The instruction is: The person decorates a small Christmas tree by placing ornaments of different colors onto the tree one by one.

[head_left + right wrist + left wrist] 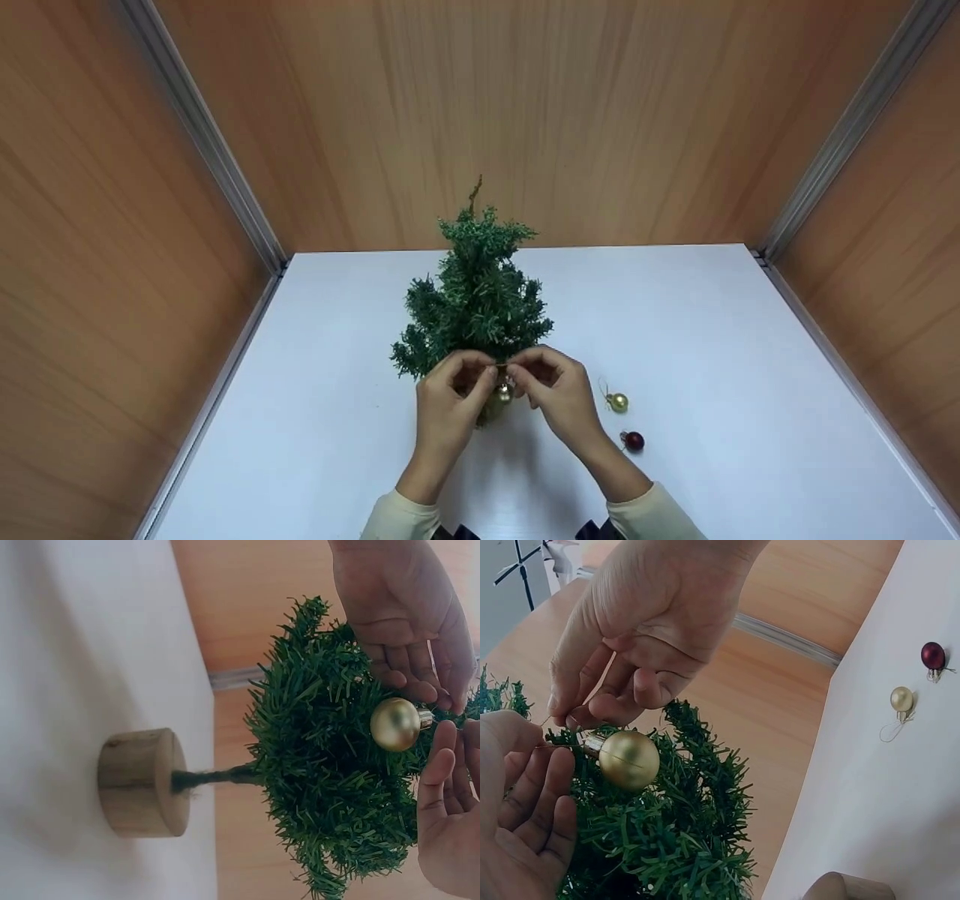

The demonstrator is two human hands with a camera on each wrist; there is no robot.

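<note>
A small artificial Christmas tree (480,300) with green tinsel branches stands upright at the middle of the white table. In front of its lower branches hangs a shiny gold Christmas ball (629,760) with a thin gold string. My left hand (444,401) pinches the string between thumb and index finger. On the other side, my right hand (559,390) pinches it too, fingertips close to the left ones. The ball (396,724) lies against the foliage in the right wrist view; whether the string circles a twig I cannot tell.
Right of the tree, a second gold ball (618,403) with its loop and a dark red ball (633,441) lie on the white table (712,337). The tree's round wooden base (142,784) rests on the table. Wood-grain panels (562,112) enclose the back and sides.
</note>
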